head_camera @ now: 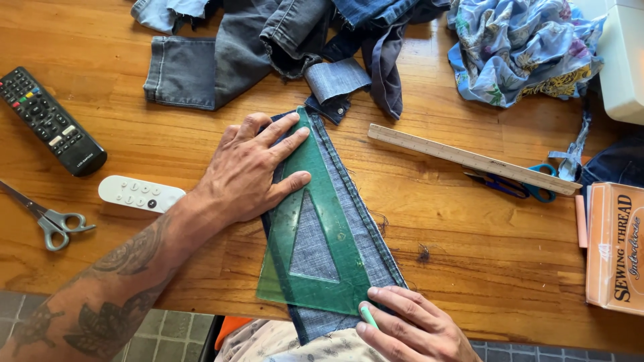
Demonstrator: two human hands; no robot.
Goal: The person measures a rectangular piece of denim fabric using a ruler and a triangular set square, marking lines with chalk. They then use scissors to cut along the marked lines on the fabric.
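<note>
Fingers [282, 134] of our left hand [251, 171] spread flat, pinning the green set square [315, 221] on the denim strip [352, 201] near the desk's [469, 234] front edge; our right hand [409, 325] pinches a pale green chalk pencil [368, 316] at the square's lower corner. No drawn line shows yet.

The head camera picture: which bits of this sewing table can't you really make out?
- Blue-handled scissors: blades hidden under the wooden ruler.
- Denim strip: much lies under the green set square and the left hand.
- Right hand: cut off by the bottom edge; its pale green marker mostly hidden by the fingers.
- White machine: cut off at right.
</note>
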